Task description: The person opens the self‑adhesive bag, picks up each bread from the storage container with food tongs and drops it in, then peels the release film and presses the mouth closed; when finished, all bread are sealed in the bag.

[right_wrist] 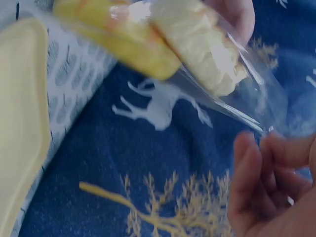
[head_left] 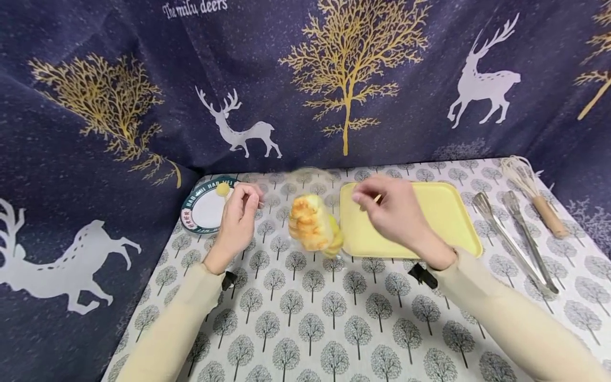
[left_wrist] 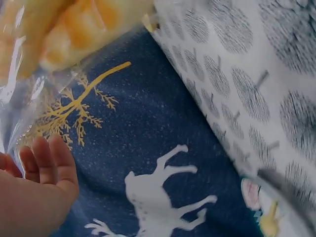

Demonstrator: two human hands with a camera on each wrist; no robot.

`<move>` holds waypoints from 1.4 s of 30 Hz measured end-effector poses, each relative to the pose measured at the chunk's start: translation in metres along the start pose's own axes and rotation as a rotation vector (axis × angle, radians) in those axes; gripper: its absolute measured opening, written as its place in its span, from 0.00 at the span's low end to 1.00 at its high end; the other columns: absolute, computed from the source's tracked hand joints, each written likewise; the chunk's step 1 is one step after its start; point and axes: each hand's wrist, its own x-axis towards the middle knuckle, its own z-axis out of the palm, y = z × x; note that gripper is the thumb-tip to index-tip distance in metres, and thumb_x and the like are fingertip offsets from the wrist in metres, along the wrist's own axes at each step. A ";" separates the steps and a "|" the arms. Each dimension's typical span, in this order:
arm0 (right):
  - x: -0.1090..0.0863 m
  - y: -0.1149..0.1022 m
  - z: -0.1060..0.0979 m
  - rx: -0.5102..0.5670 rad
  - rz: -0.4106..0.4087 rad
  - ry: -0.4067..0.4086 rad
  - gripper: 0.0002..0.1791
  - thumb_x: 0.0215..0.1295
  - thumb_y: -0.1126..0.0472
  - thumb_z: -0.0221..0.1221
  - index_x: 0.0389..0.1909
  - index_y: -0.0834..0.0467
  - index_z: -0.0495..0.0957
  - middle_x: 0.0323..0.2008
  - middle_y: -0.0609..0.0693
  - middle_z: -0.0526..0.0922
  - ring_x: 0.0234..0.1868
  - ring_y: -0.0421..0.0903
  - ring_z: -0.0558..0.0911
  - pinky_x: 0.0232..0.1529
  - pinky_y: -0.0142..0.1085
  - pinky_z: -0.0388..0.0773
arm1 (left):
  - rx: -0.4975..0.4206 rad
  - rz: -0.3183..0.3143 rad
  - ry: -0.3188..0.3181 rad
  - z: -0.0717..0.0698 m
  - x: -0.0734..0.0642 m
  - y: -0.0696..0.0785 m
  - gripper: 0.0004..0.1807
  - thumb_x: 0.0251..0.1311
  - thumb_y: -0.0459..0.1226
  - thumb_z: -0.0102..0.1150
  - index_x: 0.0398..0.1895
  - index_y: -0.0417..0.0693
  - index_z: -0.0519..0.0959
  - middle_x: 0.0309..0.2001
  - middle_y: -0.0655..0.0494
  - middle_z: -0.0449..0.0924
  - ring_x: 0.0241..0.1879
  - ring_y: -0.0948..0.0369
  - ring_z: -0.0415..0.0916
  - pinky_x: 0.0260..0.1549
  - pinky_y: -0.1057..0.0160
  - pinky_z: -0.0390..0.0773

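Note:
A clear plastic bag [right_wrist: 266, 103] hangs between the two hands above the table, its film blurred in the head view. Inside it are a golden-brown bread roll [head_left: 310, 223] and yellow pieces [head_left: 336, 237] beside it. My right hand [head_left: 398, 212] pinches one edge of the bag between thumb and fingers, seen plainly in the right wrist view. On the other side, my left hand [head_left: 241, 212] holds the opposite edge with curled fingers; in the left wrist view the film runs down to the fingertips [left_wrist: 42, 148].
An oval plate [head_left: 193, 217] with a green rim and a small yellow item [head_left: 223, 189] lies behind the left hand. Under the right hand is a yellow tray [head_left: 448, 212]. Two metal tongs [head_left: 517, 249] and a whisk [head_left: 534, 193] lie at the right. A dark curtain [head_left: 305, 79] stands behind.

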 end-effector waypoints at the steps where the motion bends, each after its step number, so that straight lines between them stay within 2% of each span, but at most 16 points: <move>1: 0.000 0.000 0.000 -0.004 0.003 -0.021 0.04 0.70 0.72 0.68 0.36 0.63 0.90 0.29 0.54 0.88 0.27 0.40 0.80 0.32 0.24 0.79 | 0.002 0.006 -0.004 0.000 -0.001 0.000 0.08 0.82 0.25 0.45 0.41 0.26 0.68 0.45 0.32 0.76 0.42 0.66 0.75 0.47 0.77 0.77; 4: 0.003 0.002 -0.002 -0.022 0.040 -0.020 0.05 0.72 0.70 0.67 0.36 0.61 0.89 0.30 0.54 0.88 0.28 0.41 0.81 0.33 0.24 0.78 | 0.031 0.009 0.004 -0.001 -0.001 0.001 0.08 0.82 0.26 0.46 0.40 0.27 0.69 0.45 0.33 0.77 0.42 0.67 0.74 0.47 0.78 0.76; 7: 0.003 0.002 -0.001 -0.013 0.039 -0.065 0.04 0.72 0.69 0.67 0.37 0.62 0.89 0.31 0.55 0.89 0.29 0.42 0.82 0.33 0.25 0.79 | 0.027 0.009 0.018 -0.002 -0.001 0.002 0.09 0.82 0.26 0.46 0.39 0.27 0.69 0.44 0.32 0.77 0.43 0.68 0.75 0.48 0.77 0.77; 9: 0.004 0.002 -0.001 -0.016 0.043 -0.038 0.03 0.72 0.69 0.68 0.37 0.62 0.89 0.31 0.55 0.89 0.29 0.42 0.82 0.33 0.24 0.79 | 0.038 0.009 0.018 -0.003 -0.001 0.002 0.08 0.82 0.26 0.45 0.40 0.27 0.69 0.45 0.32 0.77 0.43 0.68 0.74 0.49 0.78 0.76; 11: 0.005 0.003 -0.001 -0.008 0.033 -0.047 0.03 0.72 0.70 0.67 0.37 0.63 0.89 0.31 0.56 0.89 0.29 0.42 0.82 0.33 0.24 0.79 | 0.033 0.003 0.004 -0.004 -0.003 0.001 0.08 0.82 0.25 0.45 0.41 0.26 0.69 0.45 0.32 0.77 0.43 0.69 0.74 0.49 0.78 0.76; 15: 0.007 0.003 0.000 -0.014 0.033 -0.033 0.04 0.72 0.71 0.67 0.37 0.63 0.90 0.31 0.55 0.88 0.28 0.43 0.83 0.33 0.23 0.78 | -0.008 -0.029 0.028 -0.006 -0.003 -0.001 0.08 0.82 0.25 0.45 0.42 0.24 0.70 0.46 0.35 0.77 0.43 0.71 0.75 0.48 0.77 0.77; 18: 0.008 0.003 0.000 -0.018 0.033 -0.059 0.05 0.72 0.70 0.66 0.36 0.61 0.89 0.30 0.54 0.88 0.28 0.42 0.82 0.33 0.24 0.79 | -0.030 -0.029 0.043 -0.007 -0.003 0.000 0.09 0.82 0.26 0.46 0.42 0.25 0.70 0.45 0.38 0.77 0.42 0.69 0.75 0.47 0.76 0.78; 20: 0.009 0.003 0.000 -0.025 0.047 -0.040 0.05 0.73 0.70 0.66 0.36 0.60 0.89 0.30 0.54 0.87 0.29 0.42 0.81 0.33 0.24 0.77 | -0.026 -0.019 0.037 -0.007 -0.002 0.000 0.09 0.82 0.26 0.46 0.41 0.26 0.69 0.45 0.37 0.77 0.42 0.68 0.75 0.48 0.75 0.78; 24: 0.008 0.004 0.002 -0.012 0.057 -0.053 0.05 0.73 0.70 0.66 0.36 0.61 0.87 0.31 0.54 0.86 0.30 0.42 0.78 0.34 0.25 0.77 | -0.041 -0.032 0.021 -0.005 -0.004 -0.002 0.09 0.83 0.27 0.46 0.41 0.26 0.68 0.45 0.37 0.77 0.43 0.68 0.75 0.49 0.75 0.78; 28: 0.009 0.008 0.006 0.050 0.091 -0.091 0.04 0.76 0.69 0.64 0.38 0.61 0.85 0.34 0.56 0.84 0.30 0.43 0.79 0.33 0.26 0.81 | -0.088 -0.082 0.019 -0.005 -0.007 -0.004 0.09 0.84 0.27 0.43 0.43 0.26 0.67 0.47 0.52 0.78 0.44 0.69 0.78 0.48 0.74 0.80; 30: 0.010 0.010 0.008 0.091 0.114 -0.107 0.05 0.77 0.69 0.62 0.39 0.62 0.84 0.36 0.57 0.84 0.30 0.43 0.82 0.33 0.27 0.84 | -0.151 -0.109 0.017 -0.005 -0.007 -0.005 0.08 0.83 0.26 0.43 0.46 0.24 0.66 0.49 0.60 0.79 0.47 0.67 0.79 0.50 0.72 0.81; 34: 0.013 0.014 0.010 0.151 0.131 -0.137 0.05 0.79 0.68 0.61 0.40 0.64 0.82 0.41 0.61 0.87 0.31 0.46 0.85 0.35 0.31 0.88 | -0.211 -0.149 -0.032 -0.004 -0.007 -0.006 0.11 0.75 0.24 0.54 0.54 0.23 0.71 0.48 0.70 0.84 0.48 0.67 0.81 0.53 0.70 0.82; 36: 0.014 0.016 0.011 0.159 0.127 -0.140 0.05 0.80 0.68 0.61 0.41 0.65 0.81 0.43 0.62 0.88 0.31 0.46 0.86 0.36 0.31 0.88 | -0.177 -0.156 -0.035 -0.003 -0.006 -0.006 0.13 0.71 0.24 0.61 0.54 0.24 0.76 0.44 0.74 0.86 0.45 0.69 0.81 0.50 0.72 0.82; 38: 0.014 0.018 0.012 0.168 0.120 -0.132 0.05 0.80 0.68 0.61 0.41 0.66 0.81 0.43 0.63 0.88 0.31 0.45 0.86 0.36 0.30 0.88 | -0.114 -0.157 -0.001 -0.002 -0.006 -0.006 0.09 0.70 0.25 0.66 0.49 0.26 0.81 0.39 0.78 0.86 0.40 0.71 0.81 0.44 0.74 0.81; 42: 0.014 0.022 0.016 0.210 0.129 -0.102 0.05 0.81 0.69 0.59 0.43 0.67 0.80 0.41 0.64 0.87 0.31 0.41 0.86 0.35 0.29 0.87 | -0.101 -0.166 0.077 -0.002 -0.004 -0.005 0.06 0.73 0.25 0.63 0.43 0.25 0.84 0.34 0.79 0.86 0.35 0.72 0.82 0.40 0.75 0.81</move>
